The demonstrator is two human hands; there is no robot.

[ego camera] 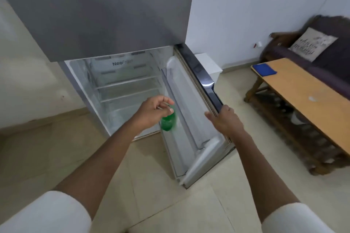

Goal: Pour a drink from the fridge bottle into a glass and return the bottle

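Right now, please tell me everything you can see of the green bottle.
The green bottle is small, of translucent green plastic as it looks, blurred by motion. It hangs roughly upright by its neck from the left hand, whose curled fingers hide the cap. It is beside the inner side of the open fridge door, above its lower shelf. Whether it touches the door, I cannot tell. No label is readable.
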